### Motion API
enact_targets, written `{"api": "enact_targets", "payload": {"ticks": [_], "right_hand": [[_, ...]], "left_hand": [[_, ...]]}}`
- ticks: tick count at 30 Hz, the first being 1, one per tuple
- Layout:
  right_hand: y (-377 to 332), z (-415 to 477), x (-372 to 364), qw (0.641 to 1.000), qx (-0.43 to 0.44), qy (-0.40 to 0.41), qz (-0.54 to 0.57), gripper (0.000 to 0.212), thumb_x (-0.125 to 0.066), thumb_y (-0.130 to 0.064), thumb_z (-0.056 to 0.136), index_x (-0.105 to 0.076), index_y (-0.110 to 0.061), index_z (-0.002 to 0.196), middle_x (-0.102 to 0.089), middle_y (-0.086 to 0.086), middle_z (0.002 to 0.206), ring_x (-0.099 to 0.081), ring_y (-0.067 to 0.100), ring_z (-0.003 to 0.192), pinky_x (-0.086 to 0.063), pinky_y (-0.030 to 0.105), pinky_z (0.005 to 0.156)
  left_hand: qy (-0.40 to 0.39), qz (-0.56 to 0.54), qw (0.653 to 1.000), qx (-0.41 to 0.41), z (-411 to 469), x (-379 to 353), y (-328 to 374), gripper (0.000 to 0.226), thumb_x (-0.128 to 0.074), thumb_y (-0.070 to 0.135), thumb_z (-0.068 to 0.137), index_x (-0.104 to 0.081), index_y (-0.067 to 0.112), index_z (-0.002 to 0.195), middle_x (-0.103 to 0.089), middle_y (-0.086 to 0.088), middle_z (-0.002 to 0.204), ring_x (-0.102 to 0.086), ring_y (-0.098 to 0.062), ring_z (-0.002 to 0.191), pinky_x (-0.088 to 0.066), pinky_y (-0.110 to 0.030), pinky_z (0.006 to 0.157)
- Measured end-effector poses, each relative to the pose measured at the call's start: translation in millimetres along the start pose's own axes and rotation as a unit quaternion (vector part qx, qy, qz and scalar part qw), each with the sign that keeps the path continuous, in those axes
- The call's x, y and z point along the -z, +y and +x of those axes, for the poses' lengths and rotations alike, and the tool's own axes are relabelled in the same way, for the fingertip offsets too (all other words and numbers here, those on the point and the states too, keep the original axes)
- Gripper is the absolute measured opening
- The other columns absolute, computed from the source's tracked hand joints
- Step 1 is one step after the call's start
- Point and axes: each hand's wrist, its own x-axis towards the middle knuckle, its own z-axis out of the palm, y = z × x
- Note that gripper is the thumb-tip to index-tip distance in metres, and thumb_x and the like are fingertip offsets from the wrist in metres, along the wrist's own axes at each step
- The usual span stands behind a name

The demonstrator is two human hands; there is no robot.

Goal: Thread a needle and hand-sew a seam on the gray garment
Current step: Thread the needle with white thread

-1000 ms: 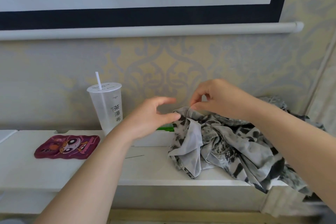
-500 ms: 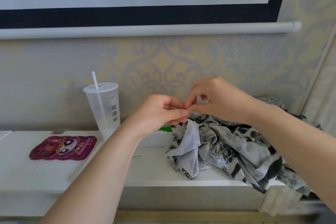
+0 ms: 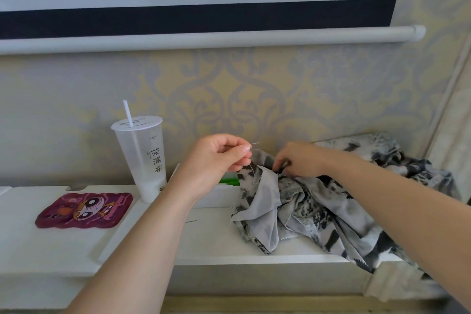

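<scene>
The crumpled gray garment with black print [image 3: 318, 211] lies on the right part of the white shelf [image 3: 204, 242], hanging over its front edge. The right hand [image 3: 303, 160] pinches a fold at its top. The left hand [image 3: 216, 160], just beside, pinches a thin pale thread [image 3: 252, 168] (a needle I cannot make out) — a clear plastic cup with straw [image 3: 142, 155] stands further left.

The garment [image 3: 305, 211] under the right fingers [image 3: 281, 162] is thin, soft cloth, matt, fraying at its cut edge. The left fingers [image 3: 243, 150] pinch a fine pale thread [image 3: 254, 143]. Left of them, the cup [image 3: 142, 158] is frosted, translucent plastic, its straw [image 3: 127, 112] smooth white plastic. Below, the table [image 3: 204, 242] is smooth, matt white.
</scene>
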Motion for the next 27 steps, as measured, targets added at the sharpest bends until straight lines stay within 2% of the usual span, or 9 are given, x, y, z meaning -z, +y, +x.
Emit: {"api": "enact_targets", "payload": {"ticks": [2, 4, 7, 10, 12, 17, 21, 24, 27], "right_hand": [[1, 2, 0, 1.0, 0.006, -0.003, -0.004, 0.021, -0.059, -0.009, 0.09, -0.07, -0.013, 0.107, -0.068, -0.002, 0.106, -0.061, 0.01, 0.089, -0.042, 0.016, 0.069], [1, 1, 1, 1.0, 0.005, 0.006, 0.01, 0.015, -0.062, -0.012, 0.088, -0.071, -0.012, 0.1, -0.064, -0.011, 0.084, -0.055, 0.001, 0.07, -0.04, 0.011, 0.06], [5, -2, 4, 0.998, -0.002, 0.042, 0.042, 0.008, -0.064, -0.013, 0.086, -0.071, -0.015, 0.088, -0.058, -0.016, 0.069, -0.053, -0.003, 0.061, -0.04, 0.012, 0.057], [10, -10, 11, 0.996, -0.005, 0.068, 0.061, 0.009, -0.066, -0.015, 0.086, -0.068, -0.02, 0.079, -0.061, -0.015, 0.066, -0.055, -0.005, 0.055, -0.039, 0.008, 0.054], [11, -16, 17, 0.994, -0.002, 0.087, 0.065, 0.013, -0.067, -0.017, 0.085, -0.065, -0.024, 0.075, -0.061, -0.015, 0.067, -0.055, -0.005, 0.058, -0.039, 0.012, 0.058], [8, -35, 32, 0.985, -0.006, 0.143, 0.095, 0.007, -0.068, -0.024, 0.086, -0.068, -0.019, 0.08, -0.065, -0.008, 0.075, -0.06, 0.006, 0.071, -0.045, 0.019, 0.065], [-5, -53, 38, 0.97, -0.006, 0.17, 0.175, 0.008, -0.066, -0.023, 0.086, -0.067, -0.018, 0.081, -0.068, 0.0, 0.074, -0.061, 0.011, 0.067, -0.049, 0.023, 0.066], [-20, -70, 35, 0.947, -0.002, 0.187, 0.26, 0.009, -0.066, -0.023, 0.086, -0.066, -0.016, 0.081, -0.065, -0.003, 0.066, -0.057, 0.004, 0.056, -0.048, 0.014, 0.06], [-40, -83, 21, 0.895, 0.015, 0.197, 0.4, 0.009, -0.066, -0.019, 0.086, -0.065, -0.012, 0.081, -0.058, -0.008, 0.055, -0.051, 0.001, 0.051, -0.044, 0.009, 0.055]], "left_hand": [[0.001, -0.004, 1.0, 0.003, 0, 0, -1, 0.012, -0.06, 0.009, 0.091, -0.067, 0.015, 0.083, -0.071, 0.007, 0.068, -0.066, 0.0, 0.067, -0.055, -0.015, 0.069], [0.001, -0.007, 1.0, 0.004, -1, 0, -2, 0.013, -0.06, 0.008, 0.091, -0.067, 0.015, 0.082, -0.071, 0.008, 0.068, -0.066, 0.0, 0.067, -0.055, -0.015, 0.069], [0.001, -0.006, 1.0, 0.0, -2, 0, -3, 0.014, -0.06, 0.009, 0.091, -0.067, 0.016, 0.082, -0.071, 0.007, 0.069, -0.066, -0.001, 0.068, -0.055, -0.015, 0.069], [0.005, -0.013, 1.0, -0.003, -2, 0, -4, 0.013, -0.06, 0.009, 0.091, -0.067, 0.015, 0.082, -0.071, 0.006, 0.07, -0.066, -0.001, 0.068, -0.055, -0.015, 0.069], [0.009, -0.015, 1.0, -0.005, -2, 0, -5, 0.012, -0.061, 0.01, 0.091, -0.068, 0.015, 0.083, -0.072, 0.006, 0.071, -0.067, -0.001, 0.069, -0.055, -0.016, 0.069], [0.019, -0.028, 0.999, -0.003, -3, -5, -9, 0.008, -0.062, 0.012, 0.09, -0.068, 0.014, 0.085, -0.072, 0.005, 0.073, -0.067, -0.002, 0.069, -0.055, -0.016, 0.069], [0.026, -0.051, 0.998, 0.001, -5, -14, -11, 0.006, -0.063, 0.015, 0.09, -0.067, 0.015, 0.086, -0.071, 0.005, 0.072, -0.066, -0.002, 0.067, -0.055, -0.019, 0.07], [0.041, -0.089, 0.995, 0.004, -12, -21, -13, 0.007, -0.062, 0.014, 0.09, -0.066, 0.015, 0.084, -0.069, 0.008, 0.065, -0.064, -0.003, 0.062, -0.054, -0.018, 0.066], [0.062, -0.153, 0.986, 0.021, -22, -28, -18, 0.008, -0.062, 0.013, 0.089, -0.066, 0.014, 0.082, -0.067, 0.007, 0.062, -0.061, -0.006, 0.059, -0.051, -0.02, 0.063]]}}
